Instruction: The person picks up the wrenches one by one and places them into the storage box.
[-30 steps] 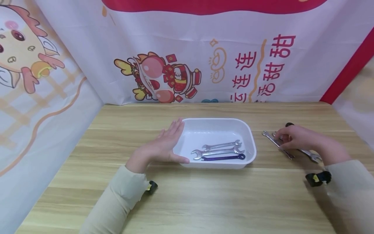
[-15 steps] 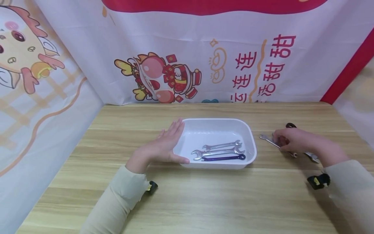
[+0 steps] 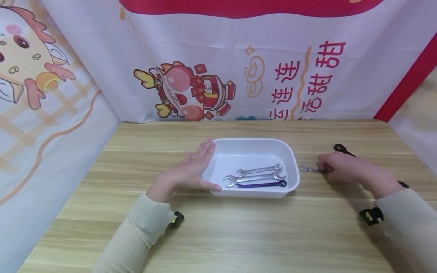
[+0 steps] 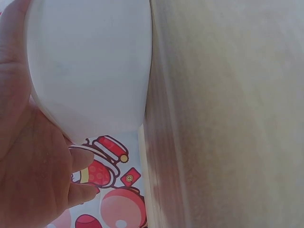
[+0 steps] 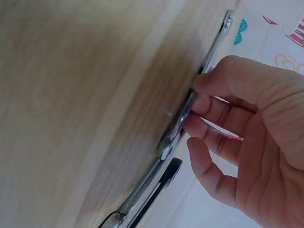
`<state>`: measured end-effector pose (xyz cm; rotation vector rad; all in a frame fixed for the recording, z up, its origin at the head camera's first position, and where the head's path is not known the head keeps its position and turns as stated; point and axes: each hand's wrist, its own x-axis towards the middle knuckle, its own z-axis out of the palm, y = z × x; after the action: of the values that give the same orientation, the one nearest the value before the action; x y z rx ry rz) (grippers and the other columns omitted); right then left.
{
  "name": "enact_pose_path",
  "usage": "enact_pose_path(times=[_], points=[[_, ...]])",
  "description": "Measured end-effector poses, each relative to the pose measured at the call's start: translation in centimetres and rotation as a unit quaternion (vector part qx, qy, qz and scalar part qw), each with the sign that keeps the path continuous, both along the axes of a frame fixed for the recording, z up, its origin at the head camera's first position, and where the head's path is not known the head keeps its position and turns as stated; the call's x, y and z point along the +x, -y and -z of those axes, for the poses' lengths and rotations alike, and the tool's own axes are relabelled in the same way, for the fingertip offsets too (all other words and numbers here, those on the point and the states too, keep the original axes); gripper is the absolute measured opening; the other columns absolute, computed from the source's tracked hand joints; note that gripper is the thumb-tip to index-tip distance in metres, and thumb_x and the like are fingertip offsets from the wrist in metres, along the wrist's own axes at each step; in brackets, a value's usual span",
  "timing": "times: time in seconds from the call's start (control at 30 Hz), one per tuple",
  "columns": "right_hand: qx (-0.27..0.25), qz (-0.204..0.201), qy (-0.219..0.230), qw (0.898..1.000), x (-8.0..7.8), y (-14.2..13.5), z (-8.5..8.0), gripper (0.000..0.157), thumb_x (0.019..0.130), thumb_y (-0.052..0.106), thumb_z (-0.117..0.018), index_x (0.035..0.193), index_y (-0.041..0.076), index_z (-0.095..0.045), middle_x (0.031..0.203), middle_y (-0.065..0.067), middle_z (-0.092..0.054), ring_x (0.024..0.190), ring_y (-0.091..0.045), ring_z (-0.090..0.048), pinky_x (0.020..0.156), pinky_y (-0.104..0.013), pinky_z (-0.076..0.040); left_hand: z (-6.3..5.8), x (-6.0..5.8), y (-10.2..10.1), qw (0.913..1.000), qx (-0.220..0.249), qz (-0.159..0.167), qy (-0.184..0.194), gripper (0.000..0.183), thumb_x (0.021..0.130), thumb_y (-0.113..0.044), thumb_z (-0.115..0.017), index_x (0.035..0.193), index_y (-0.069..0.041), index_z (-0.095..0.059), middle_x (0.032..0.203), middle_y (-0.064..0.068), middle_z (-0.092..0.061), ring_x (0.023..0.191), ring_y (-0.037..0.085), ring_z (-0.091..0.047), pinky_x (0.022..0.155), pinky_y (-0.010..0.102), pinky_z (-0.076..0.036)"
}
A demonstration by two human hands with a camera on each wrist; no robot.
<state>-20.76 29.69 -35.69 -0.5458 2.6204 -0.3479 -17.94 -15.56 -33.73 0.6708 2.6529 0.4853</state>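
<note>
In the head view, a white plastic tray [image 3: 252, 146] stands on the table. Against its left end lies my left hand [image 3: 192, 170], fingers spread and straight, the thumb across the near left corner of the rim. The left wrist view shows the palm [image 4: 33, 161] beside the tray's outer wall [image 4: 90, 66]. Inside the tray lie two silver wrenches [image 3: 254, 177] and a dark blue wrench [image 3: 261, 185]. Right of the tray, my right hand [image 3: 345, 165] pinches a small silver open-end wrench [image 3: 310, 169] between thumb and fingertips, low at the table.
A wrench with a black ring end [image 3: 340, 148] lies behind my right hand, partly covered by it. In the right wrist view, another silver wrench [image 5: 142, 187] and a dark tool [image 5: 159, 190] lie near the held one. A printed cloth [image 3: 259, 34] hangs along the table's back edge.
My right hand has taken hold of the small silver wrench and turned it from a slant to nearly level, its open end now closer to the tray. The left hand and tray stay put.
</note>
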Motion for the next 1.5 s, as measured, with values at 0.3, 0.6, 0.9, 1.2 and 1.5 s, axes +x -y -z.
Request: enact_pose_path(times=[0.3, 0.6, 0.9, 1.2, 1.5], points=[[-0.019, -0.019, -0.015, 1.0, -0.1, -0.4, 0.4, 0.015, 0.083, 0.002, -0.069, 0.091, 0.014, -0.063, 0.08, 0.003, -0.058, 0.076, -0.014, -0.051, 0.064, -0.027, -0.045, 0.1, 0.0, 0.0, 1.0, 0.0, -0.001, 0.003, 0.132, 0.072, -0.074, -0.071, 0.158, -0.023, 0.015, 0.166, -0.006, 0.022, 0.155, 0.018, 0.019, 0.124, 0.057, 0.001], [-0.045, -0.019, -0.01, 0.999, 0.0, -0.9, 0.0, 0.012, 0.089, 0.006, -0.07, 0.092, 0.018, -0.066, 0.083, 0.004, -0.059, 0.078, -0.014, -0.051, 0.064, -0.024, -0.047, 0.1, 0.0, 0.1, 1.0, 0.0, 0.001, 0.001, 0.132, 0.071, -0.075, -0.07, 0.158, -0.023, 0.015, 0.166, -0.006, 0.023, 0.155, 0.019, 0.018, 0.124, 0.059, -0.001], [-0.059, -0.003, -0.023, 0.998, 0.1, -1.2, -0.8, 0.011, 0.09, 0.009, -0.07, 0.093, 0.019, -0.069, 0.084, 0.003, -0.061, 0.08, -0.015, -0.053, 0.068, -0.024, -0.05, 0.0, 0.0, 0.0, 1.0, 0.002, -0.003, 0.003, 0.131, 0.073, -0.071, -0.072, 0.159, -0.023, 0.014, 0.167, -0.004, 0.021, 0.155, 0.017, 0.018, 0.123, 0.058, 0.001], [-0.061, 0.002, -0.046, 0.997, 0.4, -1.7, -1.4, 0.01, 0.091, 0.013, -0.071, 0.1, 0.017, -0.07, 0.091, 0.003, -0.065, 0.084, -0.013, -0.055, 0.072, -0.025, -0.051, 0.0, 0.0, 0.0, 1.0, 0.003, -0.003, -0.001, 0.131, 0.073, -0.072, -0.072, 0.159, -0.022, 0.014, 0.167, -0.004, 0.021, 0.155, 0.019, 0.017, 0.123, 0.058, 0.0], [-0.065, 0.014, -0.084, 0.994, 0.6, -2.8, -2.0, 0.015, 0.088, 0.006, -0.072, 0.102, 0.012, -0.071, 0.089, 0.004, -0.065, 0.081, -0.009, -0.054, 0.069, -0.022, -0.051, -0.1, 0.1, 0.0, 1.0, 0.004, -0.002, 0.001, 0.132, 0.072, -0.072, -0.072, 0.159, -0.021, 0.013, 0.167, -0.003, 0.02, 0.155, 0.02, 0.016, 0.123, 0.058, 0.0]])
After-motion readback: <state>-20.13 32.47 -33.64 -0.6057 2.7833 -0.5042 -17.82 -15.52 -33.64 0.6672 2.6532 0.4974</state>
